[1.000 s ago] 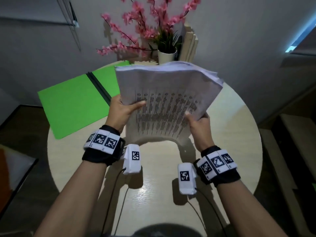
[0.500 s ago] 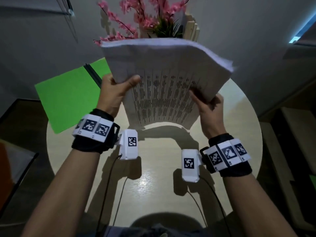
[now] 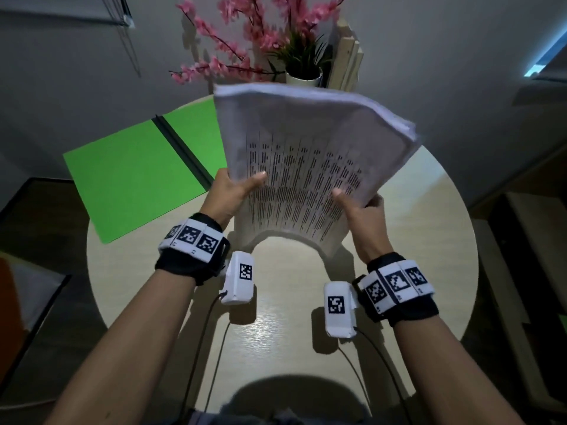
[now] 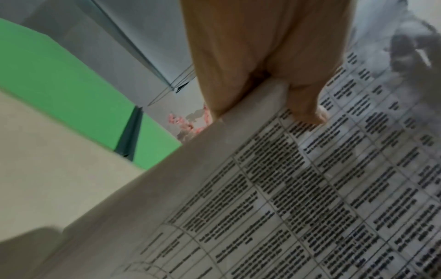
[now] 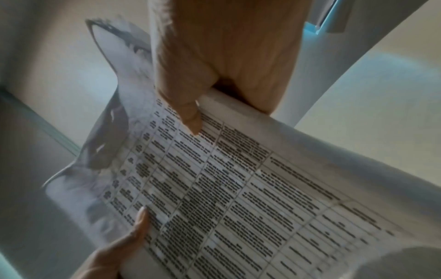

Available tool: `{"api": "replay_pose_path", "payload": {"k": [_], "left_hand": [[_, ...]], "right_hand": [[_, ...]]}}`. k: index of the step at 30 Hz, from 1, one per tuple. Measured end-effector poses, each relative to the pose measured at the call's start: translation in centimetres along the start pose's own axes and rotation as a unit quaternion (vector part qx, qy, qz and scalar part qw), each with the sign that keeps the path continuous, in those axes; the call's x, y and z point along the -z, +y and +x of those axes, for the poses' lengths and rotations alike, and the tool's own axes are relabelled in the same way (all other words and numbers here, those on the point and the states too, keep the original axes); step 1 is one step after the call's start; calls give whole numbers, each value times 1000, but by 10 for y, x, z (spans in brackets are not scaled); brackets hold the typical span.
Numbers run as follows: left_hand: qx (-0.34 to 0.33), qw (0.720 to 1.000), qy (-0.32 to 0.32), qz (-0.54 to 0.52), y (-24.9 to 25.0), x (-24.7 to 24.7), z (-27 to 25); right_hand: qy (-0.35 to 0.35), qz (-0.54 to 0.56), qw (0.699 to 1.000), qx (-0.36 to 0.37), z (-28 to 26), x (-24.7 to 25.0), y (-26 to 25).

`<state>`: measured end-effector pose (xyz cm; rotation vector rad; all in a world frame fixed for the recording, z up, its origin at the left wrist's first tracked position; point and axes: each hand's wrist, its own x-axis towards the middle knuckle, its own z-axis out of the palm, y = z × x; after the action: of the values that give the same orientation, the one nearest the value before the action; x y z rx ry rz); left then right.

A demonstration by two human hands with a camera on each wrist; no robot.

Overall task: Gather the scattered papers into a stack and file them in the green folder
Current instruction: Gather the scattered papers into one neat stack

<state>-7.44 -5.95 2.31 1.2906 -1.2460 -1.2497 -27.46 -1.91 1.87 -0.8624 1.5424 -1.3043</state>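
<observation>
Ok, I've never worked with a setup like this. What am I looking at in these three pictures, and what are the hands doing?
There is no machine here: a person works with bare hands and wears three cameras. The big picture comes from a camera on the head, looking down at a round table. The other two come from cameras strapped to the wrists, looking along each hand at the fingers.

The left hand and right hand each grip one side of a thick stack of papers, thumbs on the printed top sheet. The stack stands upright, its lower edge down by the table.

On the table to the left lies the green folder, open flat. At the far edge stands a pot of pink flowers.
</observation>
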Motion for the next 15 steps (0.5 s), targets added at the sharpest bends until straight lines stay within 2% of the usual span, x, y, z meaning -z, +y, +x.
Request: {"api": "replay_pose_path", "payload": {"k": [4, 7, 10, 13, 15], "left_hand": [[-11, 999, -5, -51, 3, 17, 7], [59, 997, -28, -38, -20, 10, 3], [114, 993, -2, -19, -40, -4, 1], [99, 994, 26, 25, -41, -2, 6], [74, 995, 43, 55, -39, 5, 8]], "right_hand": [[-21, 31, 999, 39, 0, 2, -5], [-24, -27, 999, -21, 3, -3, 22], [-4, -38, 997, -65, 7, -10, 38], [-9, -44, 997, -60, 16, -14, 37], [-58, -84, 994, -25, 19, -18, 33]]}}
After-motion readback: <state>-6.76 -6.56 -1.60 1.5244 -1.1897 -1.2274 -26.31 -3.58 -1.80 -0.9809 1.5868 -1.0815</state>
